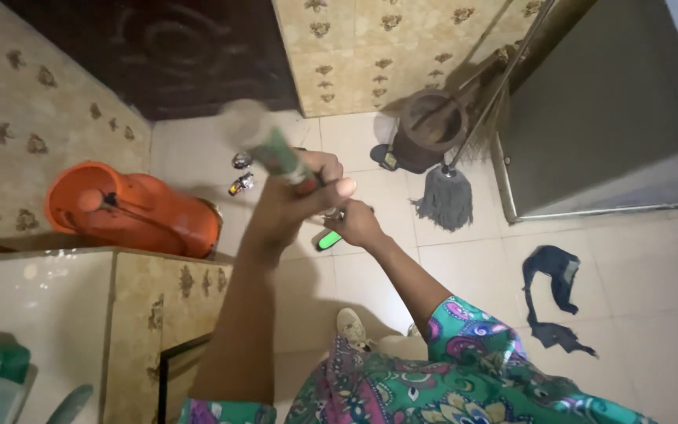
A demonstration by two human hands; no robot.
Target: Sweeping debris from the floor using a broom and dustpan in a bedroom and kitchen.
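My left hand [300, 196] is raised in front of me, closed around a clear bottle with a green label [264, 141], which is blurred and tilted up to the left. My right hand [357, 225] is just below and to the right of it, fingers closed on a small object with a bright green end [326, 239]; what it is I cannot make out. Both arms wear a green and purple patterned garment. My foot in a pale shoe [351, 326] shows on the floor below.
An orange container [131, 208] lies on its side at the left by a tiled counter [49, 306]. A mop [446, 195], a brown mortar [431, 126], a dark cloth [555, 294] and two small shiny objects [241, 173] are on the tile floor. A grey appliance [606, 118] stands right.
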